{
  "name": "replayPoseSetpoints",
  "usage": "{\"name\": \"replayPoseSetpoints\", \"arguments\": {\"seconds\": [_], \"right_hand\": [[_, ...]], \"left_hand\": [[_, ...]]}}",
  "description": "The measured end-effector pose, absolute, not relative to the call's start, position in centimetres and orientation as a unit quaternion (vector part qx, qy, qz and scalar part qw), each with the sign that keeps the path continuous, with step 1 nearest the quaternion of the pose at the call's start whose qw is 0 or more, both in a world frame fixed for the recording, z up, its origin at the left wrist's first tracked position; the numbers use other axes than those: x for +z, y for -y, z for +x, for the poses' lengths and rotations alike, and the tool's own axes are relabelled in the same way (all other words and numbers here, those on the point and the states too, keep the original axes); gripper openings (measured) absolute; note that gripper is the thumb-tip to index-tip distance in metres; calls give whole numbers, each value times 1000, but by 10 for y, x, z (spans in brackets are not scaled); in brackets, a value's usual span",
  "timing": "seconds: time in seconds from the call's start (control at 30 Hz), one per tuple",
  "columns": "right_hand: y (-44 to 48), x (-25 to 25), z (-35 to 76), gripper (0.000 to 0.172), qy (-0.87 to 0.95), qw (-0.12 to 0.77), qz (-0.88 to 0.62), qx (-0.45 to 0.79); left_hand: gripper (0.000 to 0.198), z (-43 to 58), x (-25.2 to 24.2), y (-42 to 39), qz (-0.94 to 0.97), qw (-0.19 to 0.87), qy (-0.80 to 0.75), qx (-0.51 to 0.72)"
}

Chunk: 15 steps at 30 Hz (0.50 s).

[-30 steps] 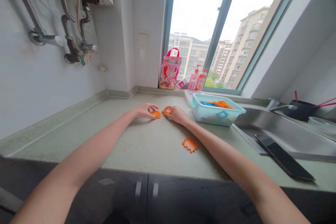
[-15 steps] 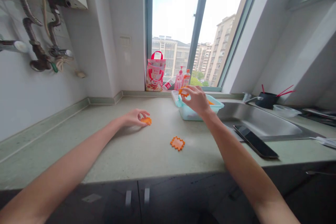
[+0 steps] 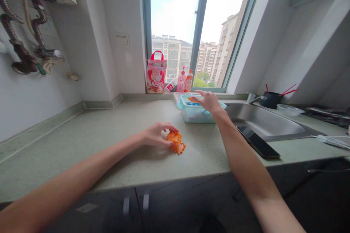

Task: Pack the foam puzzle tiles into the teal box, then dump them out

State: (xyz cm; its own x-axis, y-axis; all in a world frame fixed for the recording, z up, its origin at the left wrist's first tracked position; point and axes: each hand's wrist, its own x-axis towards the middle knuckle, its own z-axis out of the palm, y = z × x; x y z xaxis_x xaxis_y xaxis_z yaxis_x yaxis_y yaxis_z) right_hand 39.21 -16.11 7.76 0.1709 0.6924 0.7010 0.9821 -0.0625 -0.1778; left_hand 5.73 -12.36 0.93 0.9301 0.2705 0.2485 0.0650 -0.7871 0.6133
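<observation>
My left hand [image 3: 157,134] grips an orange, square-looking piece with notched edges [image 3: 172,137] between thumb and fingers, low over the counter. Against its near edge is a second orange notched piece [image 3: 179,148]; whether the two are joined or only overlap I cannot tell. At the light-blue plastic box [image 3: 195,116], my right hand [image 3: 210,102] reaches over the rim with index finger and thumb apart. Just below those fingers, at the box's opening, shows another orange piece [image 3: 191,99]. Blue pieces [image 3: 193,104] lie inside the box. My right hand hides part of its contents.
A black phone [image 3: 257,142] lies by the steel sink [image 3: 254,122]. Along the window stand a pink bag [image 3: 156,76], a pink pump bottle [image 3: 181,81] and an orange bottle [image 3: 188,81]. Behind the sink are a black pot [image 3: 270,99] and a clear bowl [image 3: 290,109].
My left hand has carried its orange piece right, up against the one on the counter. My right hand has lowered its orange piece to the box, and its fingers have spread. The view has shifted slightly.
</observation>
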Motion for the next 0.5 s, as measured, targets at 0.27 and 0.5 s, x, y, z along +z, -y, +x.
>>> {"name": "replayPoseSetpoints", "arguments": {"seconds": [0.27, 0.5], "right_hand": [[173, 87, 383, 47, 592, 350, -648, -327], [175, 86, 376, 48, 583, 354, -650, -336]], "left_hand": [[52, 60, 8, 139, 948, 281, -30, 143], [48, 64, 9, 150, 953, 263, -10, 150]]}}
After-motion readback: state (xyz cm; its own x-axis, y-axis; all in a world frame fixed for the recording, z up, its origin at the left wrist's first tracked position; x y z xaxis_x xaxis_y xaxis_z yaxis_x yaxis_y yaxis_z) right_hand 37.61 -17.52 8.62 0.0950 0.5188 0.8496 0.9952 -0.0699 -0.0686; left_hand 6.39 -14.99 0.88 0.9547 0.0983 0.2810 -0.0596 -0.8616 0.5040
